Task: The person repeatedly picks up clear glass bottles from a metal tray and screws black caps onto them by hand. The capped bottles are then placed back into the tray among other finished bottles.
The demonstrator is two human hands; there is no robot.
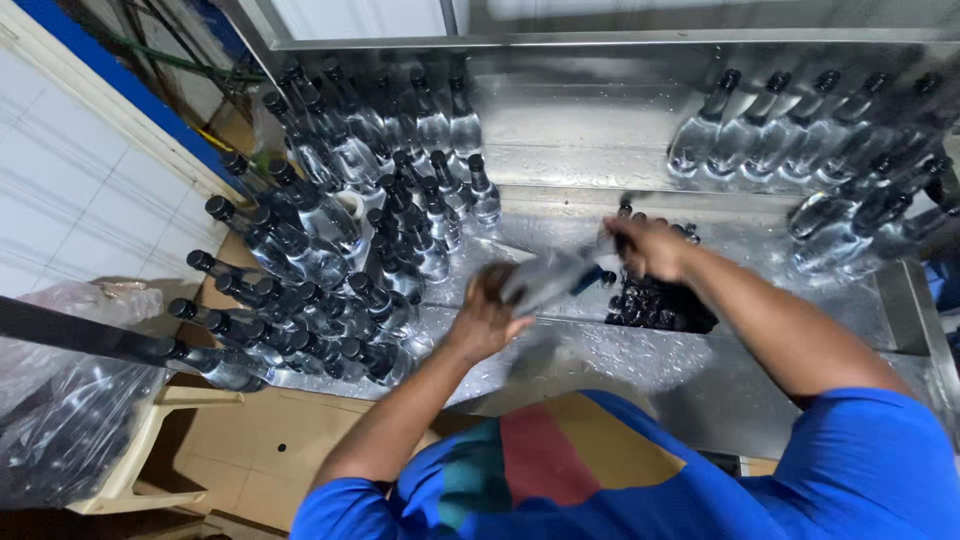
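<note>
Bottle, clear glass and blurred, lies slanted between my hands above the wet steel tabletop. My left hand is wrapped round its base; my right hand is closed at its neck, over a heap of dark caps, too many to count. Wet glass could slip and knock its neighbours, I judge. Farther left stand dozens of capped bottles; about ten more sit far right.

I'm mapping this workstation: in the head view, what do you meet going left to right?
Clear plastic bag → crowd of black-capped clear bottles → left hand → bottle held in both hands → right hand → bottles lying along the right side.
</note>
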